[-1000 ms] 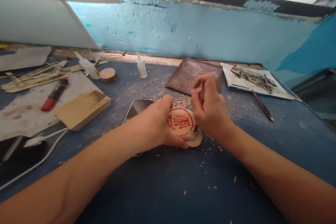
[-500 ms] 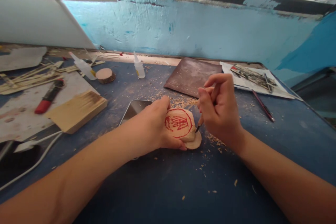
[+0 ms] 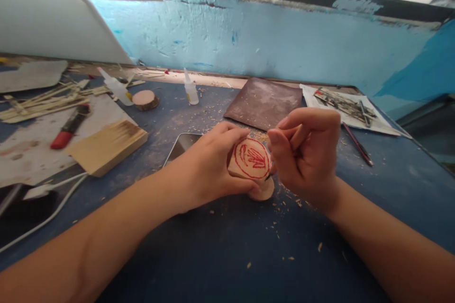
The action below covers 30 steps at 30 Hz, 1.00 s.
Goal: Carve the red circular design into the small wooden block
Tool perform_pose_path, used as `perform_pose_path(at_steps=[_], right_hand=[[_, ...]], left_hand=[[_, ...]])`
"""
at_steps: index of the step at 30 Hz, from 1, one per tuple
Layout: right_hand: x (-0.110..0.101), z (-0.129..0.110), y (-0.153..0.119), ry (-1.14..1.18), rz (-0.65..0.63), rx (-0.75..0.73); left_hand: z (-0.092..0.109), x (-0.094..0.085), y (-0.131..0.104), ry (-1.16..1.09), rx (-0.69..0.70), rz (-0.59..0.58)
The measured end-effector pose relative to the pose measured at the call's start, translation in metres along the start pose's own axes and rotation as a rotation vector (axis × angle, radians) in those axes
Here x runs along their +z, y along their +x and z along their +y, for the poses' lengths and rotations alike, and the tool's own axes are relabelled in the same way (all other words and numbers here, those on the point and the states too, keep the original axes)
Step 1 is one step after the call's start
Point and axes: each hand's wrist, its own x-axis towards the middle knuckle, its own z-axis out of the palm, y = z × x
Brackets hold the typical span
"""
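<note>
My left hand (image 3: 213, 168) grips a pale wooden block (image 3: 251, 158) from its left side, thumb in front and fingers behind. A red circle with red leaf-like marks covers the block's top. Beneath the block a round wooden disc (image 3: 263, 190) sticks out over the blue table. My right hand (image 3: 307, 151) is closed round a thin carving tool (image 3: 269, 175), whose dark tip meets the block's right edge near the disc. Most of the tool is hidden by the fingers.
Behind the hands lie a brown sheet (image 3: 265, 102) and wood shavings. A phone (image 3: 181, 147) is partly under my left hand. Farther left are a wood block (image 3: 106, 149), a red-and-black marker (image 3: 70, 128), a log slice (image 3: 145, 100) and glue bottles (image 3: 191, 90). A pencil (image 3: 357, 146) lies right.
The block has turned and tilted in my left hand, whose fingers now reach farther over its back edge. My right hand has shifted slightly right and down.
</note>
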Motion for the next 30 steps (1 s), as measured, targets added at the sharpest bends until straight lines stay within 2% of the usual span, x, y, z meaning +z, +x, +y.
perform_pose_path(at_steps=[4, 9, 11, 15, 21, 25, 30], right_hand=[[-0.002, -0.002, 0.001, -0.047, 0.035, -0.059], [-0.002, -0.001, 0.0, -0.065, 0.013, -0.126], [-0.001, -0.002, 0.001, -0.076, -0.022, -0.104], [0.004, -0.005, 0.005, -0.047, -0.116, 0.06], [0.007, -0.002, 0.008, -0.028, -0.138, 0.136], [0.004, 0.002, 0.005, -0.025, -0.29, 0.084], [-0.001, 0.011, -0.002, -0.041, -0.245, 0.021]], left_hand=[[-0.003, 0.001, 0.002, -0.135, 0.087, 0.045], [-0.006, 0.002, 0.003, -0.121, 0.125, 0.021], [-0.005, 0.001, 0.003, -0.11, 0.115, 0.014], [-0.005, 0.0, 0.004, -0.054, 0.164, 0.026], [-0.013, 0.001, 0.006, -0.071, 0.21, 0.01], [-0.014, 0.0, 0.007, -0.103, 0.199, -0.001], [-0.014, -0.003, 0.007, -0.136, 0.156, -0.019]])
